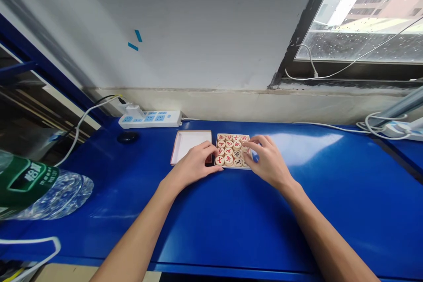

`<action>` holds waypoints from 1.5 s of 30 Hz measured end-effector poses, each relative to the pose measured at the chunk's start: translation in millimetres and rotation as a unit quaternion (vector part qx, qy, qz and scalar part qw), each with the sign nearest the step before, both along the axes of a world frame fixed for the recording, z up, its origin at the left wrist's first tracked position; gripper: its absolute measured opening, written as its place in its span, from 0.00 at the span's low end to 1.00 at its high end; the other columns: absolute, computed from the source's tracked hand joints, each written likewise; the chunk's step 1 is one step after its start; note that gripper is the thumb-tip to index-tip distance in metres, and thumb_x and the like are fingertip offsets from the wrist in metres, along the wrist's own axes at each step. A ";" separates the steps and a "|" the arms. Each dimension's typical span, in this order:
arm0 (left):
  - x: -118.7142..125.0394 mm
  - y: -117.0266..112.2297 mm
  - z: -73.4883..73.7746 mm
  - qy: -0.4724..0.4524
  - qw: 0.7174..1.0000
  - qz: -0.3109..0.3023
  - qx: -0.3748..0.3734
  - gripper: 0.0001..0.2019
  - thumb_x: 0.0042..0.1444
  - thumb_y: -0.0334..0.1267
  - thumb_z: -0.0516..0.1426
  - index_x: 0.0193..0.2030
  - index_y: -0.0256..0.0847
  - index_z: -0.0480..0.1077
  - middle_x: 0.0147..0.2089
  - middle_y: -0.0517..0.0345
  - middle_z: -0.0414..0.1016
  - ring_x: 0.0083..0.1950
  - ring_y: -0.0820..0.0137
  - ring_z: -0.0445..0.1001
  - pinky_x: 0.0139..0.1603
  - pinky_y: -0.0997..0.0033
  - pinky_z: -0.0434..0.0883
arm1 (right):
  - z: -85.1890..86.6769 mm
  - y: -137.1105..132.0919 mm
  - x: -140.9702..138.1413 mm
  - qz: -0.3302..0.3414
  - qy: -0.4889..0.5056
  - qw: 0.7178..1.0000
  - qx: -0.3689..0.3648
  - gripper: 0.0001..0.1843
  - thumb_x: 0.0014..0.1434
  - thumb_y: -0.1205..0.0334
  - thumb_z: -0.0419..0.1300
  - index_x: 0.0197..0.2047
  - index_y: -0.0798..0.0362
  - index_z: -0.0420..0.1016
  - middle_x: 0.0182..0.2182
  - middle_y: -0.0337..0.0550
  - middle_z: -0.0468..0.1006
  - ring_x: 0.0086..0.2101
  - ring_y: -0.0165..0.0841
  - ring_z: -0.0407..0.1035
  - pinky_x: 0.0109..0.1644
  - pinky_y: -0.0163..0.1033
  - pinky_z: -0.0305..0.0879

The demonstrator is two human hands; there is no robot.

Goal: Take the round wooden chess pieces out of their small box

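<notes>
A shallow box [231, 167] holds several round wooden chess pieces [229, 144] with red and black characters, laid in rows on the blue table [231, 224]. My left hand [194, 165] rests at the box's left edge, fingers curled against it. My right hand [267, 161] lies on the box's right side, fingertips touching the pieces in the right column. Whether a piece is pinched there I cannot tell. The box's empty lid [188, 143] lies open side up just to the left, partly under my left hand.
A white power strip [150, 119] with cables lies at the back left by the wall. A small black disc [128, 137] sits near it. A clear plastic bottle with a green label [36, 189] lies at the left edge. White cables [380, 128] run at the back right under a window.
</notes>
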State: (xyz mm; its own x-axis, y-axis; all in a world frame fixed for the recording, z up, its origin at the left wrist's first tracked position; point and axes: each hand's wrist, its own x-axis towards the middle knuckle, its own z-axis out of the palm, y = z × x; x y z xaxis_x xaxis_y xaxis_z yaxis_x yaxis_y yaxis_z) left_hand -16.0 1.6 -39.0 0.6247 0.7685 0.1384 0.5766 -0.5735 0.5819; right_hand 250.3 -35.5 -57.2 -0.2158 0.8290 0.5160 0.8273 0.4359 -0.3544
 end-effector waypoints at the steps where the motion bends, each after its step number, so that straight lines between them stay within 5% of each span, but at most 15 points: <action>1: 0.1 0.0 -0.1 -0.001 1.000 0.001 -0.001 0.15 0.57 0.47 0.68 0.44 0.42 0.71 0.44 0.56 0.72 0.39 0.68 0.72 0.41 0.65 0.71 | -0.3 0.1 0.1 0.000 0.001 1.000 0.000 0.09 0.65 0.62 0.61 0.47 0.48 0.80 0.44 0.50 0.77 0.46 0.46 0.69 0.48 0.53 0.70; 19: 1.7 -0.9 4.3 -0.003 1.000 0.006 -0.015 0.14 0.57 0.47 0.67 0.44 0.43 0.72 0.45 0.57 0.72 0.39 0.68 0.73 0.41 0.65 0.72 | 3.1 1.7 -1.0 -0.026 0.092 0.995 -0.001 0.03 0.65 0.60 0.62 0.42 0.47 0.76 0.39 0.44 0.82 0.43 0.44 0.72 0.46 0.49 0.69; 26: 1.7 -2.5 6.1 0.000 1.000 0.011 -0.023 0.15 0.57 0.47 0.68 0.44 0.43 0.72 0.46 0.57 0.72 0.40 0.68 0.74 0.42 0.65 0.72 | 11.1 1.9 51.0 -0.145 0.124 0.979 0.074 0.09 0.62 0.57 0.62 0.46 0.47 0.78 0.41 0.43 0.83 0.42 0.42 0.74 0.47 0.48 0.70; 31: 2.0 -3.3 6.8 -0.001 1.000 0.010 -0.027 0.14 0.58 0.47 0.67 0.44 0.43 0.72 0.46 0.58 0.72 0.40 0.68 0.73 0.43 0.64 0.72 | 2.2 2.7 81.7 -0.092 0.072 0.993 0.020 0.06 0.61 0.56 0.64 0.41 0.45 0.80 0.38 0.41 0.84 0.42 0.43 0.74 0.47 0.48 0.70; 36: 2.2 -2.9 7.3 0.002 1.000 0.010 -0.024 0.14 0.58 0.47 0.67 0.43 0.43 0.72 0.45 0.58 0.71 0.39 0.69 0.73 0.42 0.65 0.72 | -5.2 4.1 77.5 -0.086 0.053 0.994 -0.046 0.10 0.62 0.55 0.63 0.45 0.46 0.81 0.42 0.43 0.84 0.45 0.45 0.75 0.48 0.50 0.70; 45: 2.7 -3.4 8.6 0.004 1.000 0.009 -0.013 0.14 0.57 0.46 0.68 0.43 0.43 0.72 0.46 0.59 0.72 0.40 0.70 0.72 0.41 0.66 0.71 | -15.6 6.2 67.9 -0.098 0.139 0.980 -0.107 0.07 0.59 0.55 0.66 0.39 0.47 0.81 0.34 0.39 0.83 0.31 0.37 0.75 0.40 0.43 0.70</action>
